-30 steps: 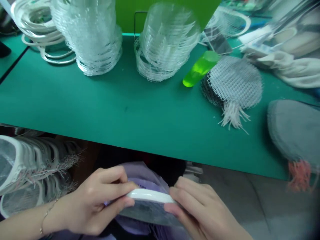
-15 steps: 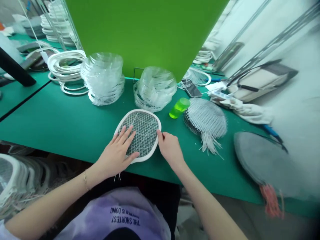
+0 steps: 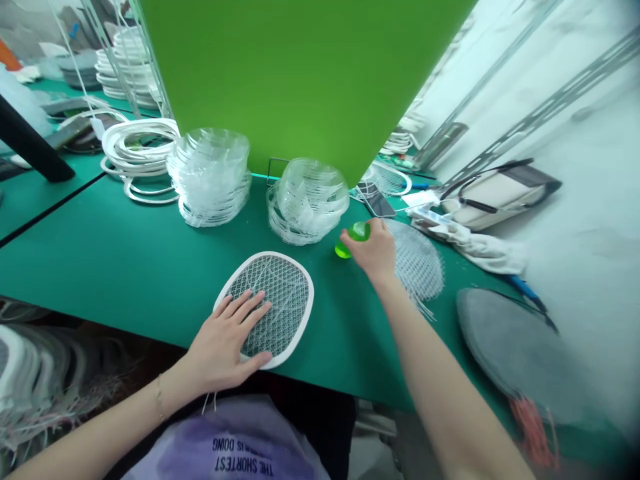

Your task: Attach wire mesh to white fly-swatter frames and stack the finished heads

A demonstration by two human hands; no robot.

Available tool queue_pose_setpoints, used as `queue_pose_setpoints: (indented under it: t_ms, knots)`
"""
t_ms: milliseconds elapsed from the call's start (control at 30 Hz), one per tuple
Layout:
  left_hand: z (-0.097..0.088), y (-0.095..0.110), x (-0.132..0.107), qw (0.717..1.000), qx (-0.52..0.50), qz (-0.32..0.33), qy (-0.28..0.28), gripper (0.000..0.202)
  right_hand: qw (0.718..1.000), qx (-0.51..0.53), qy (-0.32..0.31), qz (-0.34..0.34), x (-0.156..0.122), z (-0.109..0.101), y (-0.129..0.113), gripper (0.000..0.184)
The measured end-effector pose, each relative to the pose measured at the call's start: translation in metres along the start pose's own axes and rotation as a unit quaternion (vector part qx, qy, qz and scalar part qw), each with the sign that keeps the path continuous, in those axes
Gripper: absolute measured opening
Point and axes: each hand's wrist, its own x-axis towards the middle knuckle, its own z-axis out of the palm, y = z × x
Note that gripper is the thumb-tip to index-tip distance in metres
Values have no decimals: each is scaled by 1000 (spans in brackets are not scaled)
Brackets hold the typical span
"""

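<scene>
A mesh panel (image 3: 283,307) lies flat on the green table (image 3: 125,283), in front of the upright green board (image 3: 300,80) and near the table's front edge. It is a rounded, softly squared plate: a smooth, glossy white rim, plastic by its look, borders grey crisscross netting, with paler straight lines showing across the weave. Its long axis appears to slant from near left to far right, towards the board; the hand over its near-left part makes this hard to read exactly. Two thin pale strands (image 3: 210,402) poke out below that hand, pointing away from the board.

The left hand (image 3: 223,347) rests palm down on the panel, fingers splayed over netting and rim. The right hand (image 3: 373,250) curls thumb and fingers around a translucent, bright green cylinder (image 3: 343,251) in front of the board's right corner; whether its base touches the table cannot be told.

Two stacks of clear, thin-edged round sheets (image 3: 210,177) stand just in front of the board. Right of its corner and nearer the person lies fringed grey mesh (image 3: 419,257), partly behind the right hand and forearm.
</scene>
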Motion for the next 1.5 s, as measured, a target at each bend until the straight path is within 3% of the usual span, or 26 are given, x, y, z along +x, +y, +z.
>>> queue_pose_setpoints:
  t_ms: [100,200,267,367,433,567,667,900,1067,1233,1400,1500]
  knots:
    - [3,2,-1,1000,5,-5,28,76,997,27,60,-27,-8,-17,-16,29]
    - [6,2,1,999,15,8,36,80,989,79,93,-86,-29,-33,-47,28]
    - [6,2,2,999,18,11,36,82,988,95,60,-108,-42,-35,-68,29]
    - [4,2,2,999,15,7,33,83,994,84,-19,-70,-53,-25,-87,28]
    - [4,2,2,999,11,4,30,84,994,81,-52,-52,-55,-21,-86,30]
    - [5,3,2,1000,10,-5,30,68,993,98,-21,-58,-73,-35,-76,31]
    - [5,4,3,999,13,-16,24,58,992,99,-28,-76,-103,-51,-76,27]
    - [3,5,3,1000,3,-16,25,59,989,92,11,-115,-171,-78,-87,18]
    - [3,6,3,999,14,-23,17,56,981,139,-30,-135,-205,-93,-95,22]
    - [4,6,3,999,14,-14,30,57,967,193,-64,-152,-232,-91,-115,28]
    - [5,7,3,1000,17,-17,18,57,952,230,-105,-173,-233,-95,-121,27]
    - [2,-1,0,1000,10,5,9,61,969,215,-16,-120,-203,-107,-107,25]
